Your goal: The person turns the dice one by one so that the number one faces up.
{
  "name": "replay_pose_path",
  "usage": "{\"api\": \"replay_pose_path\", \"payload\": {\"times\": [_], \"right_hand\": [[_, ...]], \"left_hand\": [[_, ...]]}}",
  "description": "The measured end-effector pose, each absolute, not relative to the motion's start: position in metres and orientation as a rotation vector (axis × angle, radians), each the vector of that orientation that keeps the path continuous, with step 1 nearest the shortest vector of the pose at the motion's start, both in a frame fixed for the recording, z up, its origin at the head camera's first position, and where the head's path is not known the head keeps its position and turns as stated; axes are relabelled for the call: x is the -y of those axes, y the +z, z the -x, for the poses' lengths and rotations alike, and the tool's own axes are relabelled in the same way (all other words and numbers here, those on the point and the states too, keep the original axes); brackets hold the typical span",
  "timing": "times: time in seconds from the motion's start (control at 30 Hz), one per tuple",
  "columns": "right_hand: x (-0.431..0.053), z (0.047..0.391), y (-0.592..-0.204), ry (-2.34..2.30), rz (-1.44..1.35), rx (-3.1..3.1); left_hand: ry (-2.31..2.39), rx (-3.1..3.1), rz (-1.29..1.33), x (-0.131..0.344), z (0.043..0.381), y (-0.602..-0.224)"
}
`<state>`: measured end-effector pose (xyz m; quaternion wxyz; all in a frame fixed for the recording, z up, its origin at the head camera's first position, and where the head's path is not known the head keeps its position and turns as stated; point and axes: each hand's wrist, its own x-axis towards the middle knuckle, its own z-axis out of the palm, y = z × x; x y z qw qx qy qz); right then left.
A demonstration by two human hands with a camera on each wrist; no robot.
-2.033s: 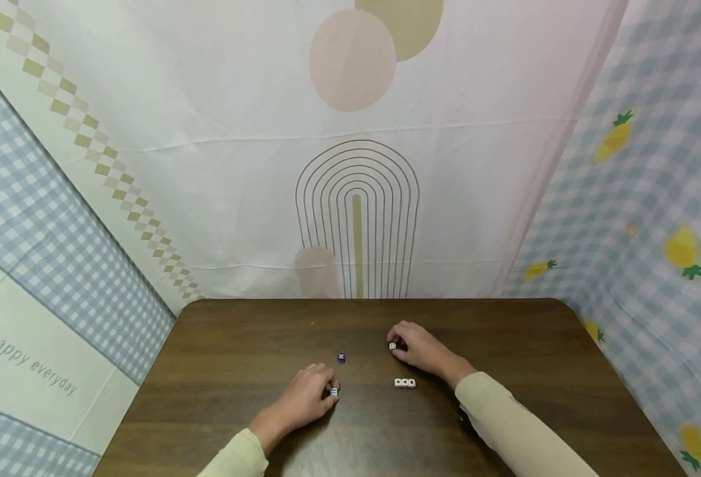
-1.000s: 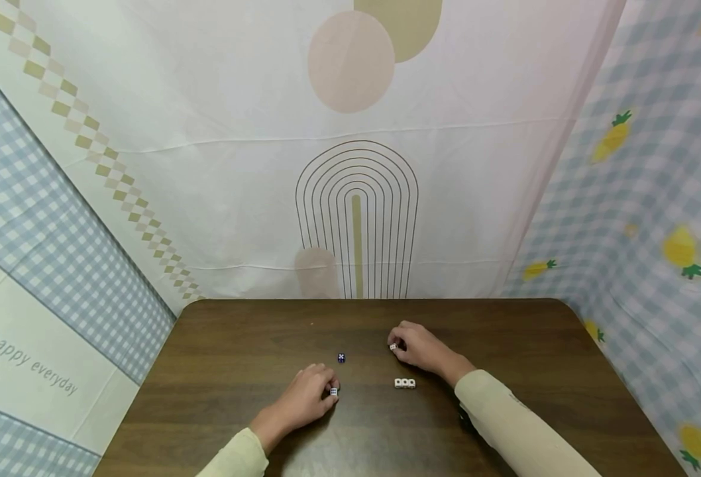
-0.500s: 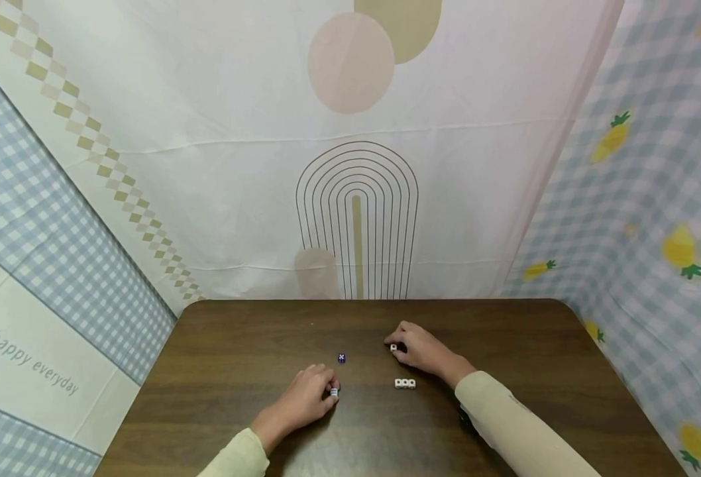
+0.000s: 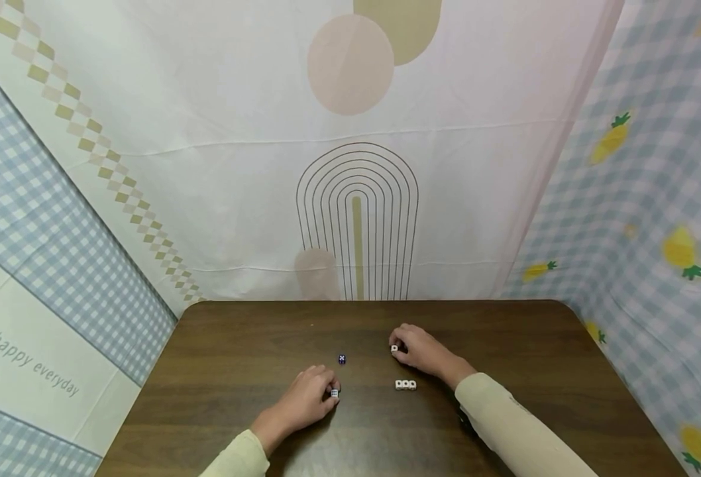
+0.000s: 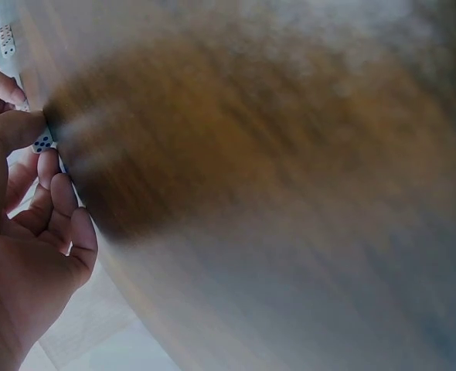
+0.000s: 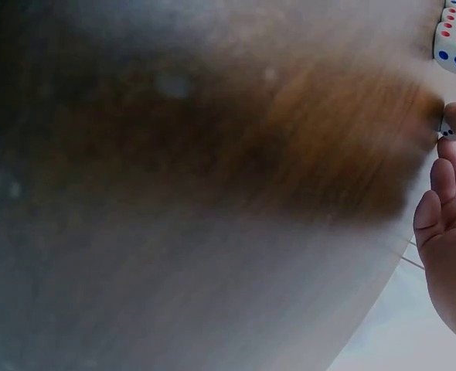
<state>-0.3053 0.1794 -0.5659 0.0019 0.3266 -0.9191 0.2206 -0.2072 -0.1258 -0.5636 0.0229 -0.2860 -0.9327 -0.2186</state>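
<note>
My left hand (image 4: 307, 396) pinches a white die (image 4: 335, 393) between thumb and fingers at the tabletop. In the left wrist view, that die (image 5: 42, 141) shows dark dots between thumb and fingertip. Farther back and to the right, my right hand (image 4: 421, 349) holds another white die (image 4: 394, 348), one dot facing the head camera. The right wrist view shows only a small part of this die (image 6: 447, 130) beside the thumb. A dark blue die (image 4: 342, 359) with white dots lies between the hands. Three white dice (image 4: 405, 385) stand side by side in front of my right hand.
The brown wooden table (image 4: 237, 344) has rounded far corners. Behind it hangs a pale printed cloth (image 4: 237, 199), with a checked pineapple cloth (image 4: 643, 199) on the right and a blue checked one (image 4: 58, 199) on the left.
The die in my right hand has turned, from a face with several dots to one with a single dot. My right index finger stretched out, then bent back. My left hand stays put.
</note>
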Motion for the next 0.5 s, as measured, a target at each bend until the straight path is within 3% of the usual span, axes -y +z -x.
{"api": "replay_pose_path", "payload": {"times": [0.5], "right_hand": [[-0.199, 0.292, -0.554, 0.733, -0.992, 2.856]], "left_hand": [[-0.673, 2.871, 0.880, 0.124, 0.207, -0.564]]}}
